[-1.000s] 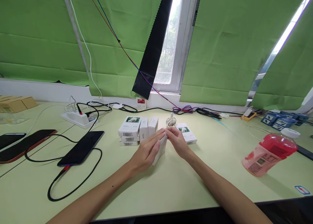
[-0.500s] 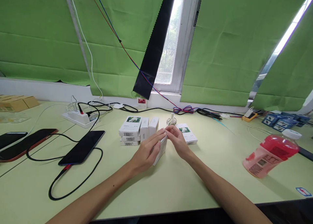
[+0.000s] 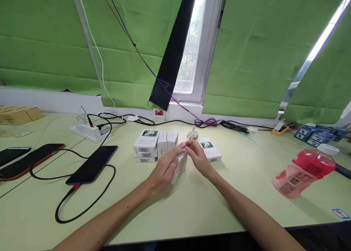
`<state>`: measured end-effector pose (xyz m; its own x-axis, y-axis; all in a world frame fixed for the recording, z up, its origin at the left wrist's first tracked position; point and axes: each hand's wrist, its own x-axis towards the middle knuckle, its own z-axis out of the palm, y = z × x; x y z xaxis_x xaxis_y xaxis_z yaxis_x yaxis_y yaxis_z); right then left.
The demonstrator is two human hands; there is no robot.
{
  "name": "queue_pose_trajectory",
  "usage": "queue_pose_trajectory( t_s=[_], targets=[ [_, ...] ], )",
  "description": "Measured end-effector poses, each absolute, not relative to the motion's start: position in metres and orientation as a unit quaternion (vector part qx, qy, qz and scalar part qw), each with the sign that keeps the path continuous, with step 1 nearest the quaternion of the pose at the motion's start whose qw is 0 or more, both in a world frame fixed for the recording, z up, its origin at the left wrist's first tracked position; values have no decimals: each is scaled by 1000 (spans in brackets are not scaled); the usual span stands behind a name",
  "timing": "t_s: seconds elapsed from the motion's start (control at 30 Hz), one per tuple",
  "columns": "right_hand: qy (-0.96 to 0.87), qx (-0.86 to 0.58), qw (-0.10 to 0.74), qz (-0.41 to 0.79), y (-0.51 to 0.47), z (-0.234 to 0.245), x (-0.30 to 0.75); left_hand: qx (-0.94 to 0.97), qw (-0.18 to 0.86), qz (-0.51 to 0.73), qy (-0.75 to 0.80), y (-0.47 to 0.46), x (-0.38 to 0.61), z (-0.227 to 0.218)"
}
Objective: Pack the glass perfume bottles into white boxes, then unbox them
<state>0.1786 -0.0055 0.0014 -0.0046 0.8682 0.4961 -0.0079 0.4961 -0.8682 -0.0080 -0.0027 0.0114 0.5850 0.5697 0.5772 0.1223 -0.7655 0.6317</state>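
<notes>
A small white carton (image 3: 179, 169) stands upright on the table in the middle of the view. My left hand (image 3: 163, 169) is wrapped over its left side and top, thumb against the near face. Fingers of my right hand (image 3: 197, 156) are bent together at the carton's upper far corner, meeting the left fingertips; what exactly they pinch is hidden. Just left, three flat cartons (image 3: 146, 138) with a flower picture lie stacked, beside two upright cartons (image 3: 162, 143). Behind my right hand lies another flat flower carton (image 3: 211, 150), and a clear glass bottle (image 3: 192, 134) stands near it.
On the left lie a phone (image 3: 93, 165) with a black cable, more phones and a white power strip (image 3: 89, 132). A pink-red bottle (image 3: 303, 174) stands at right, with blue boxes (image 3: 315, 135) behind. Cables (image 3: 233, 127) run along the wall.
My left thumb has shifted up slightly on the carton, so more of its near face shows. Both hands otherwise stay at the carton's top.
</notes>
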Motion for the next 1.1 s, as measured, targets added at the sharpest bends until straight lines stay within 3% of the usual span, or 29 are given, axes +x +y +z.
queue_pose_trajectory(
  t_s=[0.3, 0.63, 0.9, 1.1],
  targets=[
    [-656, -434, 570, 239, -16, 3, 173, 841, 272, 419, 207, -2, -7, 10],
    [-634, -447, 540, 326, -16, -6, 171, 850, 288, 389, 208, -6, -5, 10],
    [-720, -374, 503, 299, -17, -8, 180, 850, 292, 388, 205, -4, -9, 4],
    [-760, -408, 450, 232, -23, -5, 175, 840, 312, 393, 204, -2, -9, 4]
  ],
)
